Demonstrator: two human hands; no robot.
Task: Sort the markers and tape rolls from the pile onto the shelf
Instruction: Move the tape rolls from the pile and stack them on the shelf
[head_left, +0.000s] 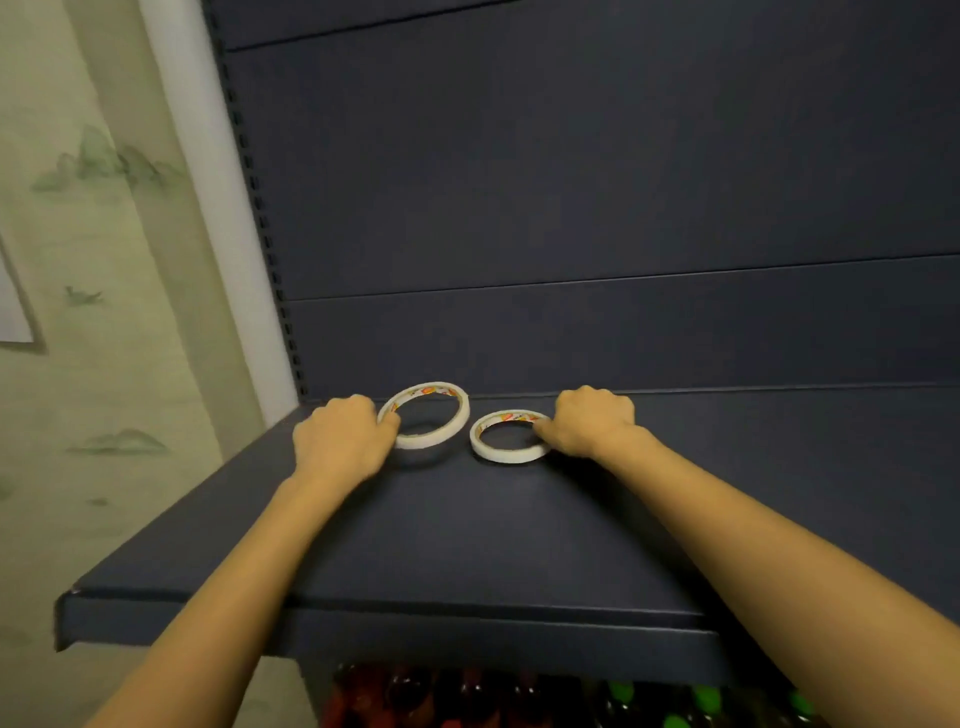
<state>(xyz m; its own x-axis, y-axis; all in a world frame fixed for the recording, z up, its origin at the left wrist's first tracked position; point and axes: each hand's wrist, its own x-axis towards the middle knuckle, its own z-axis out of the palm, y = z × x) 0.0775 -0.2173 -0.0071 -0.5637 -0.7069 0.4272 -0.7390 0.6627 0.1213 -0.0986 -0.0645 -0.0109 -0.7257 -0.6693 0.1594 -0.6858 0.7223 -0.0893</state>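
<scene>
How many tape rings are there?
2. The left tape roll is tilted, pinched by the left hand; the right tape roll lies flat on the shelf, held by the right hand. Others may be hidden.

I see two thin white tape rolls with orange print inside their cores, side by side and just apart, near the back of the dark blue shelf (467, 545). The left roll (441, 439) sits tilted, pinched at its left edge by my left hand (340, 439). The right roll (506, 456) lies flat, my right hand (592, 421) gripping its right rim.
</scene>
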